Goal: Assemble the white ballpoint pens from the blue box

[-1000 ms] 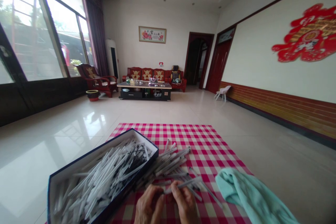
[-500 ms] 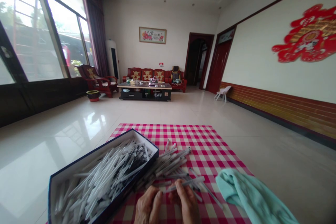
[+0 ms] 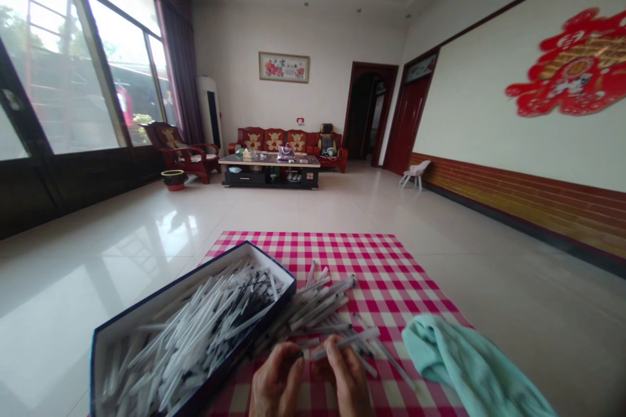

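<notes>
The right hand (image 3: 346, 374) pinches one translucent pen barrel (image 3: 362, 336) over the checkered surface (image 3: 376, 262); whether the left hand (image 3: 274, 379) grasps anything, I cannot tell. A loose pile (image 3: 320, 305) lies beside the heaped box (image 3: 267, 263); which pieces are finished is unclear.

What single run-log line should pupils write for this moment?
left hand: curled, hold unclear | right hand: pinching translucent pen-like tube | loose tubes: beside box | mint cloth: right of hands

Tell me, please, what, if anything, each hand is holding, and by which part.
The right hand pinches a translucent pen barrel between its ends, nearer the left end. Whether the left hand holds anything cannot be told.
</notes>
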Available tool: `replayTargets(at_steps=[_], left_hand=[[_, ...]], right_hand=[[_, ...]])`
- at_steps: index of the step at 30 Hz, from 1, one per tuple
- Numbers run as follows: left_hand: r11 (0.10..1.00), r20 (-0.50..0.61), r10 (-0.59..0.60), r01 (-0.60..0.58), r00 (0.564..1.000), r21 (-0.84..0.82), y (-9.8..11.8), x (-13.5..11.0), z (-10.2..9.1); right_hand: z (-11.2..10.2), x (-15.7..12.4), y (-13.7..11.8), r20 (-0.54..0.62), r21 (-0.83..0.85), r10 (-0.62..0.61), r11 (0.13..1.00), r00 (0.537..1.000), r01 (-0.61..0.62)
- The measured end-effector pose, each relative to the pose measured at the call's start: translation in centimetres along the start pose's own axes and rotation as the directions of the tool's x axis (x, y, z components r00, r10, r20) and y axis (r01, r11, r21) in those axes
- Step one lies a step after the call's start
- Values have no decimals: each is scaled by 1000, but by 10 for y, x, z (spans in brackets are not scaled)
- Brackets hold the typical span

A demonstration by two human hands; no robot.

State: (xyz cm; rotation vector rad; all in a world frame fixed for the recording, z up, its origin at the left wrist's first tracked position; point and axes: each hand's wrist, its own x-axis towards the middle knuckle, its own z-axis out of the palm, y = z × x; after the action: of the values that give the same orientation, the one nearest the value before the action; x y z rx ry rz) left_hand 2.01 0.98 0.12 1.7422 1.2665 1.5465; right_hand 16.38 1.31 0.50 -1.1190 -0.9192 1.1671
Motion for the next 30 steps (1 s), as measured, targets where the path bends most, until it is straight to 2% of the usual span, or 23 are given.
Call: replayTargets(at_steps=[4,8,14,17,20,22,23,26,28,30], left_hand=[[1000,10,2,-2,1000,-9,0,0,3],[1000,-39,-20,19,999,-21,-1,-1,6],[999,25,-12,11,1000,43,-1,2,-3],[995,100,-9,-1,995,101,4,3,-6],[981,125,67,-89,990,173,14,14,-11],[942,53,131,-141,990,305,22,31,-17],[905,-2,139,-126,990,406,25,43,-21],[715,-71,45,18,996,699,30,79,-37],[644,-77,8,54,997,763,30,98,-46],[631,-73,2,56,997,774,29,108,-52]], right_hand=[[3,-3,-7,31,-12,-13,1000,999,13],[4,-5,-12,40,-10,-15,1000,999,16],[-1,3,2,-19,70,50,996,999,-49],[-4,8,12,-25,132,89,988,996,-85],[-4,11,17,-40,190,115,976,993,-105],[-3,13,17,-50,230,117,968,992,-102],[-1,13,17,-58,250,110,964,992,-93],[4,13,15,-97,303,92,951,991,-58],[8,12,13,-131,322,96,945,987,-49],[10,12,12,-143,328,102,943,984,-50]])
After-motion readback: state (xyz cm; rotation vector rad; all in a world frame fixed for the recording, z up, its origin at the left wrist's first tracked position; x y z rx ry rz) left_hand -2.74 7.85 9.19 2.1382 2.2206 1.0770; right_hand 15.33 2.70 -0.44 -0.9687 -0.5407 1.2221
